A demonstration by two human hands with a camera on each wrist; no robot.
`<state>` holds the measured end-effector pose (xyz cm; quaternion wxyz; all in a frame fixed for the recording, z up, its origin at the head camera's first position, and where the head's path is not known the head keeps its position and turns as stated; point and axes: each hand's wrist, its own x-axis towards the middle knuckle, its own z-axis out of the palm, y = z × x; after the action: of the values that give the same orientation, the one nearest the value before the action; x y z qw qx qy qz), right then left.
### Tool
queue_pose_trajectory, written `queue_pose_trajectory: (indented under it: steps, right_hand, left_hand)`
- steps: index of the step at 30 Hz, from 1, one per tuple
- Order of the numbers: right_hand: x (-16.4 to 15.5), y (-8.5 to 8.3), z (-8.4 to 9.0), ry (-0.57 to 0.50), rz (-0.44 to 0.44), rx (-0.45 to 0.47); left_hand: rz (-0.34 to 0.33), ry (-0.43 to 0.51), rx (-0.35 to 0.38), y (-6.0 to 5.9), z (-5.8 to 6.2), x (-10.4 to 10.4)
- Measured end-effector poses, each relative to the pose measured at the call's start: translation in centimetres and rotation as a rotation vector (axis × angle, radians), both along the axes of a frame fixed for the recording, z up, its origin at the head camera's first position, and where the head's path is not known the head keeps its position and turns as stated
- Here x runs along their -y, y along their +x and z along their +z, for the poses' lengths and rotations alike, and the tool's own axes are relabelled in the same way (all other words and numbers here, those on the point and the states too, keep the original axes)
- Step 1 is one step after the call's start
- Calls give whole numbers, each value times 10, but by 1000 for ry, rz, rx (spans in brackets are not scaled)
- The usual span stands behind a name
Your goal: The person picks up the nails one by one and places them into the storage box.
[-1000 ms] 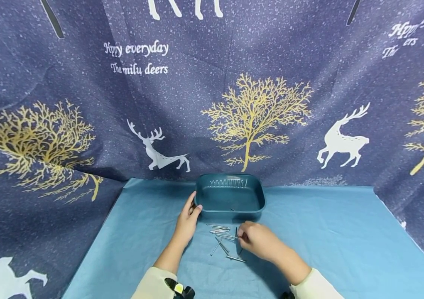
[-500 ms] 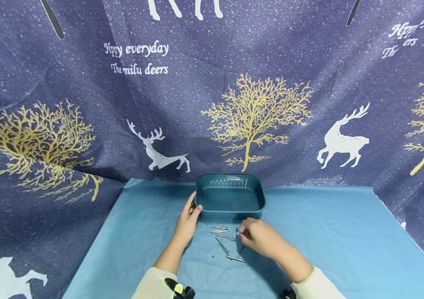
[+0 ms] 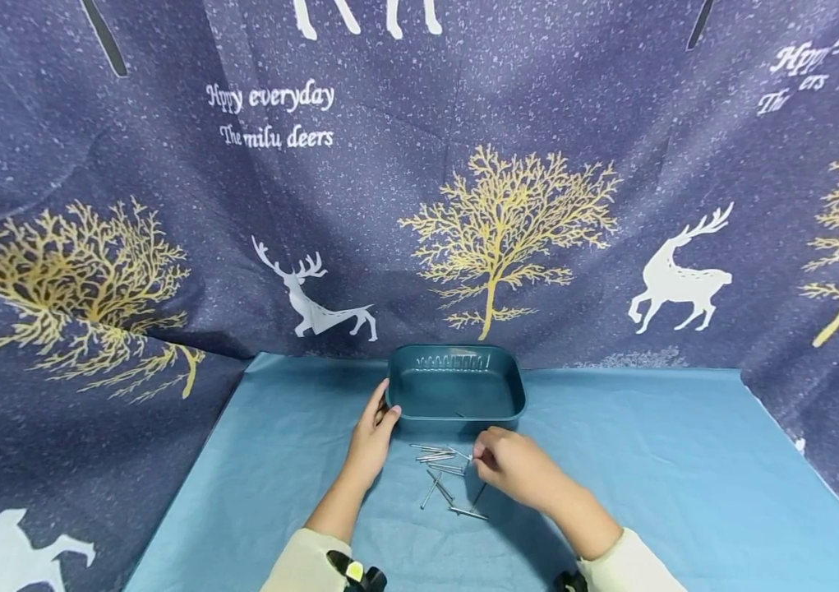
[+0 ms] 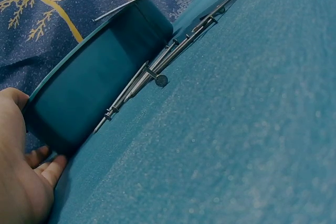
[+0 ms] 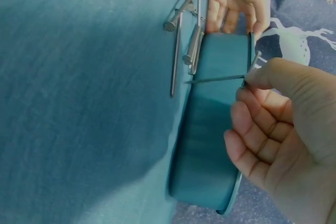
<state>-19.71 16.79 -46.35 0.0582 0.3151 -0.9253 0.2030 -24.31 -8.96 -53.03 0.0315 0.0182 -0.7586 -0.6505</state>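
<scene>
A teal plastic tray (image 3: 456,423) stands at the back of the cloth-covered table, and a thin dark piece (image 3: 461,414) shows inside its near edge. My left hand (image 3: 371,436) holds the tray's left end, its thumb at the rim and other fingers low on the side in the left wrist view. In front of the tray lie several loose metal nails (image 3: 434,455). My right hand (image 3: 511,464), near the tray's front right corner, pinches a thin nail (image 5: 218,80) between thumb and fingertip. A second nail (image 5: 256,59) seems to be in the same pinch.
Blue cloth (image 3: 633,460) covers the table to both sides. A dark blue hanging (image 3: 360,205) with deer and trees closes off the back, right behind the tray. More nails (image 3: 467,513) lie apart, nearer the person.
My right hand has shifted slightly away from the person and to the right, with a pinched nail turning out of the pile. My left hand and the tray have stayed in place.
</scene>
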Motion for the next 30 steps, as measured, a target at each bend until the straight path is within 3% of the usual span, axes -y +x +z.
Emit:
queue_pose_trajectory:
  steps: [13, 30]
  right_hand:
    - [-5, -3, 12, -38, -20, -37]
    - [-11, -13, 13, -56, -86, -21]
  left_hand:
    - [-3, -11, 5, 0, 0, 0]
    - [0, 4, -9, -1, -1, 1]
